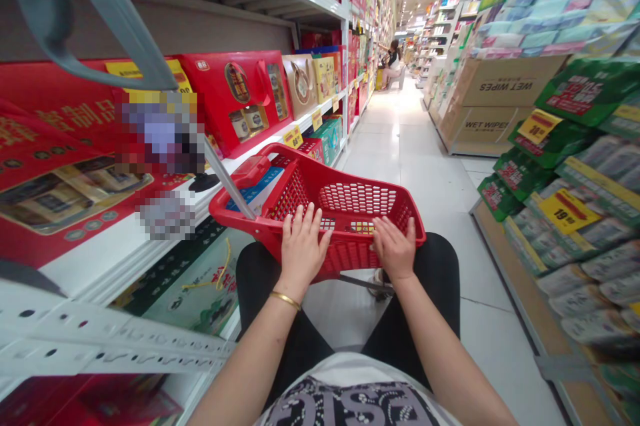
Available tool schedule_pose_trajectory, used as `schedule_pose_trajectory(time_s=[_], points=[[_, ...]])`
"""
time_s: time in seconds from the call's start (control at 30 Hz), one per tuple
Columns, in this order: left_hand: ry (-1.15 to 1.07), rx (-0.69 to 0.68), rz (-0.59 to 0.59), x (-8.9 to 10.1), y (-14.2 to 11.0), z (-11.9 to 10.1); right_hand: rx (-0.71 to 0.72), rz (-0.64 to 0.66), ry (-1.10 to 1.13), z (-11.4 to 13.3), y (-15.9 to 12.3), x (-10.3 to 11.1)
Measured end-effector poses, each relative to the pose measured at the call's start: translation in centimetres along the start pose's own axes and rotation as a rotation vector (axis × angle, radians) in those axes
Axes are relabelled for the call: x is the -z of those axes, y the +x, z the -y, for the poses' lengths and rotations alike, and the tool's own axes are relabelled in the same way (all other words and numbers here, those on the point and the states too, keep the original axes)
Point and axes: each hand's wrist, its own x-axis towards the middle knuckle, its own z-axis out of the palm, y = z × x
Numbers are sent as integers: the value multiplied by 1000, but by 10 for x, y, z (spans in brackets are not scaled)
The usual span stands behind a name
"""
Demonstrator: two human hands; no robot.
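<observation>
My left hand [303,246] and my right hand [394,249] rest on the near rim of a red plastic shopping basket [350,203], fingers draped over its edge. A gold bangle [285,301] circles my left wrist. From the basket's left side, a long metal pull handle with a grey plastic grip [90,19] rises up and left. The basket's interior is only partly visible through its mesh and from above; a blue-and-white item [255,189] lies beside its left wall, and I cannot tell whether it is inside.
Shelves of red gift boxes [235,103] line the left, with a perforated metal shelf upright [100,339] close by at lower left. Green packs [550,126] and wet wipes cartons [505,99] stand right. White tile floor [400,166] runs ahead to a seated person [393,63].
</observation>
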Motion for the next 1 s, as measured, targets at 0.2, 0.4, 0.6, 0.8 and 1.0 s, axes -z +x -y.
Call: schedule_pose_trajectory(time_s=[0.2, 0.4, 0.6, 0.8, 1.0], points=[[-26, 22, -2, -1, 1, -1, -245, -135, -49, -15, -11, 1], [-17, 6, 1, -1, 0, 0, -43, 23, 146, 77, 22, -35], [-10, -9, 0, 0, 0, 1, -12, 1, 71, 47, 11, -20], [-15, 10, -8, -3, 0, -1, -162, -99, -40, 13, -2, -7], [11, 3, -6, -3, -1, 1, 35, -17, 162, 87, 21, -39]])
